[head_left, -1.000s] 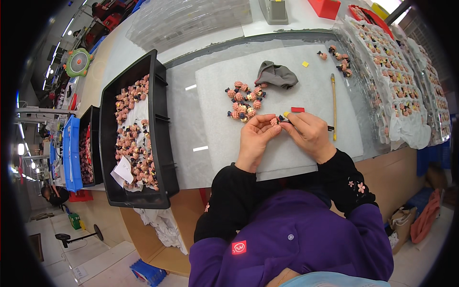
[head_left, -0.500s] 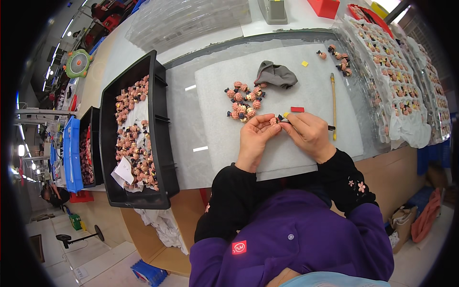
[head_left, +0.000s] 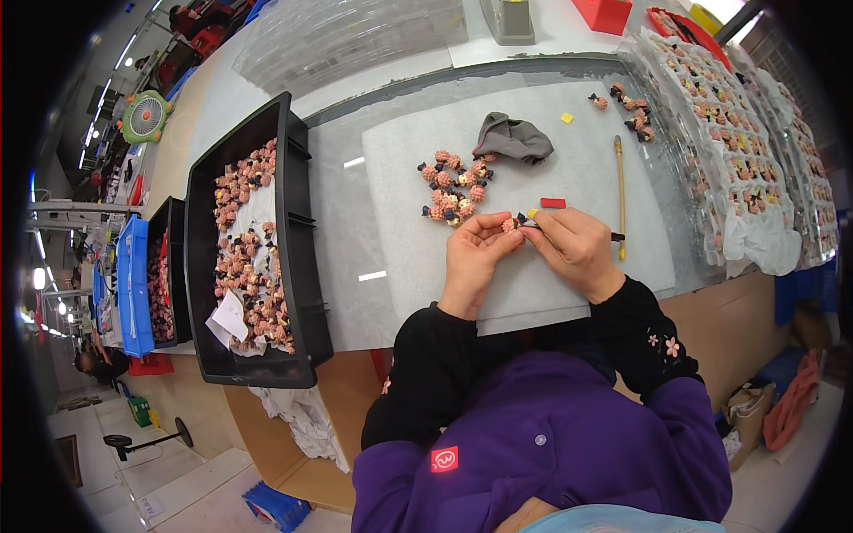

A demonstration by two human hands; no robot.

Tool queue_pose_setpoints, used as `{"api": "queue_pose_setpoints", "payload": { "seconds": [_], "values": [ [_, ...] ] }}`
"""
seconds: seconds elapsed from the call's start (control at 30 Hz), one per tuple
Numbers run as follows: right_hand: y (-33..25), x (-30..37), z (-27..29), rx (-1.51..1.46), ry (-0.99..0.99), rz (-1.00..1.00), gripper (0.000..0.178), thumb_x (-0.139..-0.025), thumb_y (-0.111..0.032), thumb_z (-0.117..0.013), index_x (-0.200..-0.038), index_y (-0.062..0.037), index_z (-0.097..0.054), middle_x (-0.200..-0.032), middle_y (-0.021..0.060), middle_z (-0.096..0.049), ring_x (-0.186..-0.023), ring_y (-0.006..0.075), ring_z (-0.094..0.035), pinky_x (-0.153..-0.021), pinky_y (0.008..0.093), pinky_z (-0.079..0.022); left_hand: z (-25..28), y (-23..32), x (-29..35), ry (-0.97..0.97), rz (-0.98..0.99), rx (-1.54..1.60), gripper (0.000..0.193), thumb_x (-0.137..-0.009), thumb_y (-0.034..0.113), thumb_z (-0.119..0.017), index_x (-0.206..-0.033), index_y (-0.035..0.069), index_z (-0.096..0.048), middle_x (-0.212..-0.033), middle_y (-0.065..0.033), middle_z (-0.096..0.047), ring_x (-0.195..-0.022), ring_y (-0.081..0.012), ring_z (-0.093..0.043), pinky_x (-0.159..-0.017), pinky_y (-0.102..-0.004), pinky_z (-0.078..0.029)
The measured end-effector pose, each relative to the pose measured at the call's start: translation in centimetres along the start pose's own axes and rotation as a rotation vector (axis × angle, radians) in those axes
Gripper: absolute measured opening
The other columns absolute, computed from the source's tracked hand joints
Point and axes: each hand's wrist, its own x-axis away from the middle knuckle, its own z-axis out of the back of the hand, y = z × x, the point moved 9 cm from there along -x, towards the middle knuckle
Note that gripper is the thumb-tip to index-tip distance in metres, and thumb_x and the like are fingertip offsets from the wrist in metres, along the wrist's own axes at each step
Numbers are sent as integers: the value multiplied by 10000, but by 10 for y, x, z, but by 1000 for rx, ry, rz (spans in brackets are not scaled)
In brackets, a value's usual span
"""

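- Two hands are meeting over the tabletop (head_left: 346,233), both closing in fine pinches rather than fists.
- The left hand (head_left: 474,264) is pinching a small pink-and-dark figurine (head_left: 508,226) between thumb and fingertips; the figurine is sitting between the two hands.
- The right hand (head_left: 577,250) is closing pen-fashion around a slim dark tool (head_left: 617,237), whose rear end is jutting out to that hand's right. Fingers are hiding its working end, so I cannot tell whether it is touching the figurine.
- Light pressure is probably serving best, since the figurine is looking small and knobbly and a hard squeeze could be twisting it askew.
- Fingertips are standing close together, which is likely steadying the tool; turning the figurine in small amounts would probably be giving finer control than swinging the wrist.
- A red block (head_left: 553,203) is lying just beyond the right hand, and a cluster of similar figurines (head_left: 458,191) is lying just beyond the left; a stray nudge could be scattering them.
- A yellowish stick (head_left: 619,191) is lying right of the right hand.
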Motion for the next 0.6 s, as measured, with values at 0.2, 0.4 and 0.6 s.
{"api": "queue_pose_setpoints", "payload": {
  "seconds": [0.2,0.4,0.6],
  "values": [
    [0,0,0,4,9,0,176,-678,-167,-690,-782,-68,-588,-591,16,-515,-506,172,-517,-436,286,-407,0,1,0,5,-17,-24,259,-760,-59,-604,-1006,-45,-524,-886,-83,-587,-782,-141,-598,-732,-249,-505],
    [4,1,-2,-7,-1,-71,187,-690,-183,-686,-791,-61,-586,-586,23,-511,-506,176,-519,-438,288,-406,1,2,1,19,-18,-51,254,-753,-65,-608,-994,-51,-527,-882,-88,-586,-777,-139,-596,-728,-250,-506],
    [-3,-2,2,-13,17,26,173,-687,-165,-684,-787,-64,-586,-589,25,-515,-505,177,-518,-438,290,-405,2,2,1,34,-22,-20,252,-749,-67,-611,-987,-51,-529,-882,-86,-586,-776,-144,-596,-725,-250,-506]
  ]
}}
